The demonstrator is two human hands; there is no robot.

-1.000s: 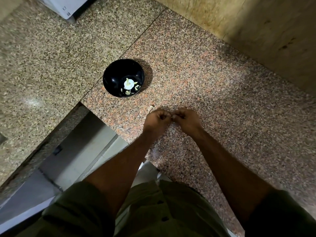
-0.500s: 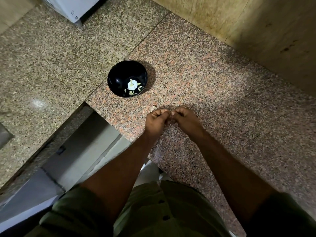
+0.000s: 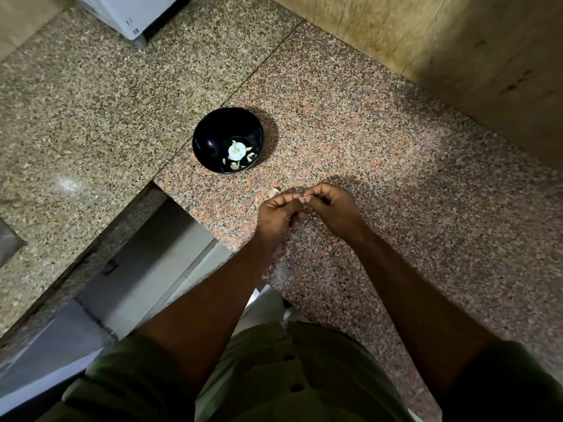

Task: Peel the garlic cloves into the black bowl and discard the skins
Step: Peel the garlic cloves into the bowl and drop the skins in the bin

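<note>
While both hands (image 3: 304, 205) pinch together, black bowl (image 3: 228, 140) sits beyond-left, apart.

Over the granite worktop (image 3: 380, 153), the left hand (image 3: 278, 216) and right hand (image 3: 333, 210) meet fingertip to fingertip, curled; whatever they pinch is hidden. The black bowl (image 3: 213, 135) stands nearby.

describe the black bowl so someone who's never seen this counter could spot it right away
Start at the speckled pinkish granite counter, at its corner beside the gap that drops to the floor. The black bowl sits there, just beyond the left hand. It is the only dish in view: round, glossy black, with small pale bits at the bottom.
</note>
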